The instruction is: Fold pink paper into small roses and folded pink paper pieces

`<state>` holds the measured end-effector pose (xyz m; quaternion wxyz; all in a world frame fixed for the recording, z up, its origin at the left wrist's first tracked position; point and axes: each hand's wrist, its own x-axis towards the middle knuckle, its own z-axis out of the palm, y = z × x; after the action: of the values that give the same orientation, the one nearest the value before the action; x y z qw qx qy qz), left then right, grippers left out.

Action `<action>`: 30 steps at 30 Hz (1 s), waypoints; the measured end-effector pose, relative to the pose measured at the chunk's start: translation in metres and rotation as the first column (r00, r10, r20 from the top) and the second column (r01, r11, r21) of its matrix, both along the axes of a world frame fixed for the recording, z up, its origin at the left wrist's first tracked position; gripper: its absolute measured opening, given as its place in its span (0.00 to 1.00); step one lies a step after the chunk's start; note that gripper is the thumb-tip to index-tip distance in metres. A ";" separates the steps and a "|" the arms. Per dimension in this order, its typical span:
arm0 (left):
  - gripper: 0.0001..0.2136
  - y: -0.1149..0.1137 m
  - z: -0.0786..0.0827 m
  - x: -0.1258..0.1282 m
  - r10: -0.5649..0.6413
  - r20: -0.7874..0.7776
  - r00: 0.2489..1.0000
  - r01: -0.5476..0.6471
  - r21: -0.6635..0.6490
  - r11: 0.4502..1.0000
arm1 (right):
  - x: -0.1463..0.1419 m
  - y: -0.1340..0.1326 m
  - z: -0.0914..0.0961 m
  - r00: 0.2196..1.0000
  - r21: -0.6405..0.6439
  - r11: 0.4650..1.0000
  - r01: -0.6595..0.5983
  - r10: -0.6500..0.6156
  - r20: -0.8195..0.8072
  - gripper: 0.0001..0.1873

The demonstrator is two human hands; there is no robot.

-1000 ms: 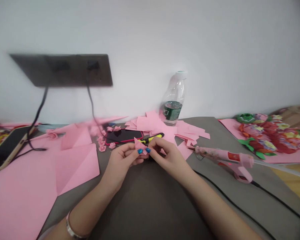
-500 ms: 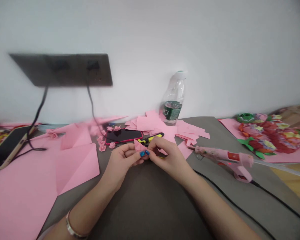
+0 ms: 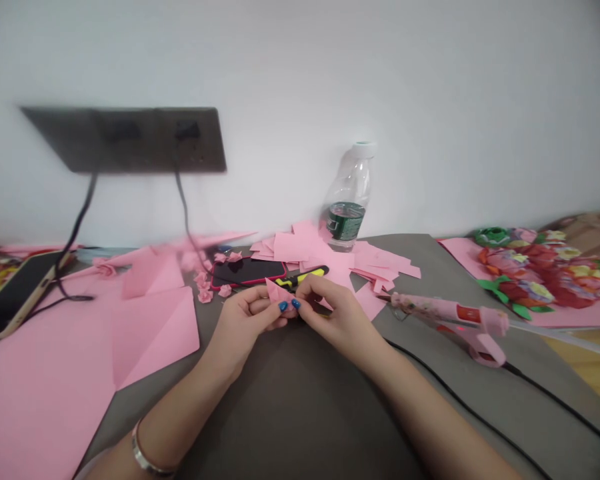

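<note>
Left hand (image 3: 245,313) and right hand (image 3: 337,315) are pinching a folded pink paper piece (image 3: 278,292) tightly between them, small paper roses (image 3: 205,296) lying finished nearby, loose pink squares (image 3: 300,245) waiting in a heap.

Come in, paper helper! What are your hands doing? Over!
Left hand, right hand pinching folded pink paper. Yellow-handled tool, red-edged phone just beyond.

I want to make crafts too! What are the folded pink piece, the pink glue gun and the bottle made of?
The folded pink piece looks like matte paper: thin, with crisp creases. The pink glue gun seems to be moulded plastic, smooth and slightly shiny. The bottle looks like thin clear plastic, see-through and glossy.
</note>
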<state>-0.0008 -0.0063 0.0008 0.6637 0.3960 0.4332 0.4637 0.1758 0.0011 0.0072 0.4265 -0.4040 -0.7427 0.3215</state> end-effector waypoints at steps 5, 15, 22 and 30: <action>0.17 0.001 0.002 0.001 0.025 0.011 1.000 -0.024 -0.035 0.999 | 0.001 0.000 -0.001 1.000 0.035 0.999 0.010 -0.011 0.020 0.07; 0.18 0.001 -0.002 -0.001 0.068 -0.012 0.998 -0.067 0.033 0.997 | -0.005 -0.003 0.002 0.999 -0.037 0.999 0.002 -0.003 -0.037 0.06; 0.18 0.001 -0.002 -0.001 0.069 0.000 0.998 -0.069 0.011 0.998 | -0.005 -0.002 -0.002 0.994 -0.178 0.984 -0.006 -0.014 -0.110 0.06; 0.17 0.001 -0.001 0.000 0.081 -0.006 0.997 -0.080 0.035 0.996 | -0.006 -0.004 0.002 0.991 -0.182 0.983 -0.008 -0.017 -0.135 0.08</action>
<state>-0.0006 -0.0052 0.0002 0.6358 0.3915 0.4431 0.4961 0.1695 -0.0026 0.0092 0.4381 -0.4202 -0.6784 0.4138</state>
